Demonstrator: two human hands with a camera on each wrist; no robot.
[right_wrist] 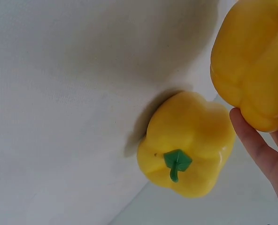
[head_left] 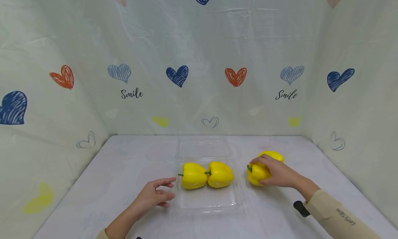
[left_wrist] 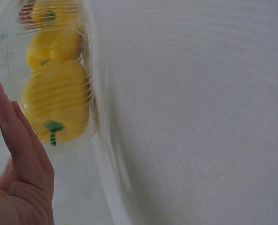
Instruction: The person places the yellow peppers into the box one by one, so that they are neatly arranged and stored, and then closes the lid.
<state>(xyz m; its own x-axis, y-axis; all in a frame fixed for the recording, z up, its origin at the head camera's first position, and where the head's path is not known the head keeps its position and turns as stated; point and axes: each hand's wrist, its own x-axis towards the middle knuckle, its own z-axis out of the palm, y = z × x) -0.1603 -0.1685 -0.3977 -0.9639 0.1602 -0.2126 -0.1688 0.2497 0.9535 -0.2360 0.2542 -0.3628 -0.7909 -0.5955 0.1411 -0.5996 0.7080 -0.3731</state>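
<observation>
Two yellow bell peppers, a left one point(head_left: 193, 176) and a right one point(head_left: 221, 174), lie side by side in a clear plastic clamshell box point(head_left: 214, 201), green stems pointing left. My left hand point(head_left: 153, 198) is beside the box's left wall, fingers loosely extended and holding nothing; the left wrist view shows its fingertips right at the clear wall. To the right of the box, my right hand point(head_left: 278, 171) grips a third yellow bell pepper point(right_wrist: 251, 61), raised over the table with its shadow below. Another yellow bell pepper point(right_wrist: 186, 145) rests on the table behind it, partly hidden in the head view.
The box's lid point(head_left: 202, 147) is flipped back, lying toward the wall. A white cloth point(head_left: 124, 169) covers the table. A pale curtain point(head_left: 205, 104) printed with hearts encloses the back and both sides.
</observation>
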